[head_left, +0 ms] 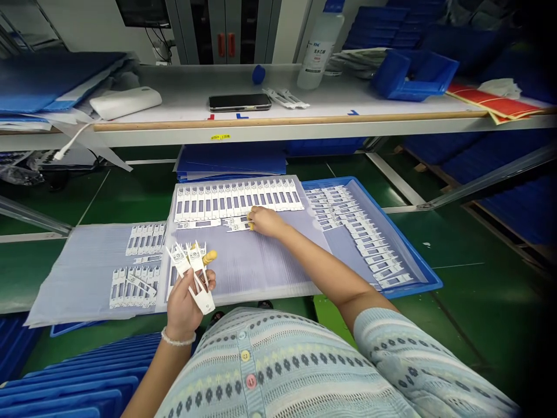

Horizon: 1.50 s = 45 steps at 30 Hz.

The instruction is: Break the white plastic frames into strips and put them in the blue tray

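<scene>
In the head view my left hand (187, 305) is closed around a few slotted white plastic parts (203, 299), fanned out at different angles. A yellow finger cot (209, 257) covers one of its fingertips. Further out, my right hand (266, 222), also with yellow cots, pinches the end of a flat white plastic part (238, 227) on the translucent sheet (261, 267). Just beyond it runs a neat row of similar white parts (235, 197). My right fingertips partly hide the piece they hold.
Right of the sheet lies a blue tray (429, 283) with rows of white parts. More parts rest on a left-hand sheet (82, 261). The raised shelf (174, 110) holds a phone (239, 103), a bottle (319, 49) and a blue bin (411, 75). Blue trays (100, 383) are stacked at lower left.
</scene>
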Each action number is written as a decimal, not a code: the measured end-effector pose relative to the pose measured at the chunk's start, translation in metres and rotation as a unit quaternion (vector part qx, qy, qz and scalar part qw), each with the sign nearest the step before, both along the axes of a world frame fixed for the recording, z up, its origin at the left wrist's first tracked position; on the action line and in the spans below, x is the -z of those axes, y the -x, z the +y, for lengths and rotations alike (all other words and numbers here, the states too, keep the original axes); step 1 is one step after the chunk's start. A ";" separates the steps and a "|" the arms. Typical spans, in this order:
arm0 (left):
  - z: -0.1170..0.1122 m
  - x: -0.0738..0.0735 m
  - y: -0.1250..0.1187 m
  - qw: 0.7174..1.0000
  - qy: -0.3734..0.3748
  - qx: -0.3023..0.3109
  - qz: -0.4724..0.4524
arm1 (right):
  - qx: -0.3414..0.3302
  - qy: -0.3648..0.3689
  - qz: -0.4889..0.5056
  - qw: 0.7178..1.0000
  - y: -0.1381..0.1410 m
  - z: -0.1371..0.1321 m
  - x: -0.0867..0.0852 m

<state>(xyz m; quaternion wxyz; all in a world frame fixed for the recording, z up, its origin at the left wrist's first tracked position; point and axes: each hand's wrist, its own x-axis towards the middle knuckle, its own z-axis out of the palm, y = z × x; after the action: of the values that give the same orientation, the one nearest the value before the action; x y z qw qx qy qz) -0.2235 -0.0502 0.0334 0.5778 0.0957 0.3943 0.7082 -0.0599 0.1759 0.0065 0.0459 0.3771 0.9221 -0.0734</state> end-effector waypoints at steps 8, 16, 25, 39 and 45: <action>-0.004 -0.018 -0.004 0.997 -0.027 0.062 0.038 | 0.006 -0.007 -0.010 1.000 0.010 -0.003 0.000; -0.006 -0.021 -0.002 0.994 -0.055 0.083 0.035 | 0.030 -0.005 0.005 1.000 0.014 -0.007 0.004; -0.008 -0.034 -0.009 0.994 -0.082 0.067 0.033 | 0.026 0.011 0.239 0.971 0.008 -0.046 -0.020; 0.006 -0.064 -0.025 0.979 -0.159 0.094 0.084 | -0.201 0.341 0.406 0.823 -0.001 -0.148 -0.064; 0.006 -0.069 -0.020 0.976 -0.148 0.161 0.015 | -0.169 0.389 0.460 0.780 -0.011 -0.145 -0.065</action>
<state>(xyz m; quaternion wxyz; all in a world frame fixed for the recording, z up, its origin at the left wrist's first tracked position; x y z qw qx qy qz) -0.2035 -0.0439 0.1026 0.6574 0.2530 0.2727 0.6553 -0.0488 0.0308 0.0713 -0.2296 0.0865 0.7754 -0.5819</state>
